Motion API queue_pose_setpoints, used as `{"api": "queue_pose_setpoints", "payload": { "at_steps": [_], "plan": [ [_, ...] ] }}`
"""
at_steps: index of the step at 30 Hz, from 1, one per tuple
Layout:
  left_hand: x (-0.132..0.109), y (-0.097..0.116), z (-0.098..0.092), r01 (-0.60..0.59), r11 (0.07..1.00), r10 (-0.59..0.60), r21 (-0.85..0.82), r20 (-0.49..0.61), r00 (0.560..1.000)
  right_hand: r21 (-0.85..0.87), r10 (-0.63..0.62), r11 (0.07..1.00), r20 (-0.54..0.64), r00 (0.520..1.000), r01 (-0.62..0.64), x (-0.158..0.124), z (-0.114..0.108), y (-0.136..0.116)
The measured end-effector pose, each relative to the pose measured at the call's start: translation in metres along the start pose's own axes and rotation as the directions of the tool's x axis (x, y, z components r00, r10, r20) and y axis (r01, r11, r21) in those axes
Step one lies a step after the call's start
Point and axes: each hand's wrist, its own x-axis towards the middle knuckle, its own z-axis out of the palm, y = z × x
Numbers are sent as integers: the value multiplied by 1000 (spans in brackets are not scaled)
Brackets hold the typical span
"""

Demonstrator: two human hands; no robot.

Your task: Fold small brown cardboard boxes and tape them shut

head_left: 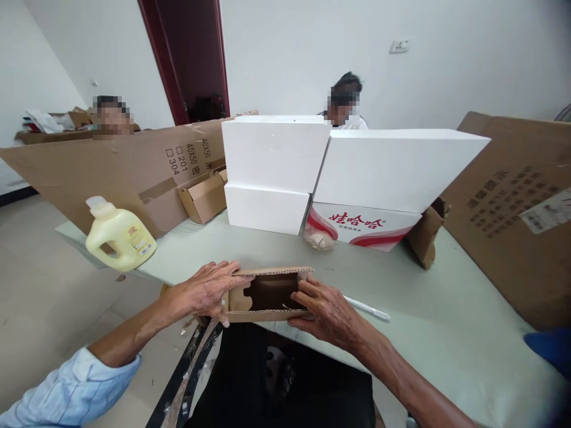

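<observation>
Where the table (450,309) begins on my left, I see a pale yellow jug (122,238) with a whitish cap, standing before a long brown panel (147,154) printed with "40X50". Next along, a small brown box (204,198) sits just beside that panel. Nearer me, from a light blue striped sleeve (89,383), my left hand (218,290) has the left end of a cardboard box (272,292) pinched, fingers over the far wall and thumb on the near one. The cardboard box is at the near edge of the table, between my hands, its dark inside facing up at me. Behind it rises a white stack (270,172) of two boxes. My right hand (328,309) is closed around the right end, fingers curled at the opening. Beyond it stand a red-and-white carton (363,226) under a white box (392,169), and a slim white tool (369,308) lying flat. Rightmost, I see a large brown carton (508,220) and something blue (546,351), cut off by the frame.
</observation>
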Motion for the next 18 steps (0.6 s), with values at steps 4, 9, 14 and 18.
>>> {"api": "queue_pose_setpoints", "payload": {
  "at_steps": [4,9,14,18],
  "plan": [
    [11,-12,4,-53,997,54,56,-25,998,45,-3,999,-52,999,5,1,2,1],
    [12,-12,-9,-153,986,148,-66,-75,986,217,59,976,-211,976,-12,-13,-7,8],
    [7,-20,3,-234,921,146,-312,-280,949,403,296,906,-378,877,-132,-38,-1,17],
    [8,-28,29,-191,881,2,-432,-400,917,505,485,831,-455,747,-232,-51,19,20]
  ]
}}
